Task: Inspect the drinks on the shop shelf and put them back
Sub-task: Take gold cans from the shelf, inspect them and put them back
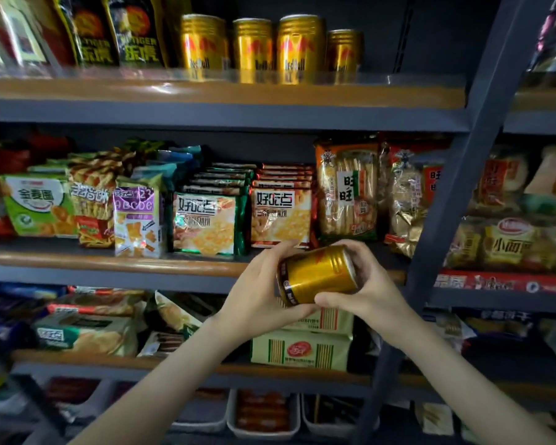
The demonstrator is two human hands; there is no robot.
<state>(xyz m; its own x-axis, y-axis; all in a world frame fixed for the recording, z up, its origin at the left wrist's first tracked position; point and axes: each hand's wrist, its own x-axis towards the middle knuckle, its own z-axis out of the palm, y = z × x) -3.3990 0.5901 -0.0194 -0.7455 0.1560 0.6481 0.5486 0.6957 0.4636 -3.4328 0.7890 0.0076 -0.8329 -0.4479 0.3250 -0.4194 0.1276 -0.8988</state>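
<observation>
A two-handed grip is seen: the left hand (260,292) is curled round one end of the gold can (318,273), which lies tilted on its side, and the right hand (368,285) clasps the other end, well below the row of gold cans (270,48). The can is best turned slowly so the label can be read. Open shelf room is left just right of that row, bounded by the clear lip (408,81) and the slanted post (456,200).

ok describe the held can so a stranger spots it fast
Find the middle shelf of snack bags. In front of its edge, left hand and right hand grip one gold can. It lies tilted sideways, unlike the four upright cans on the top shelf.
</observation>
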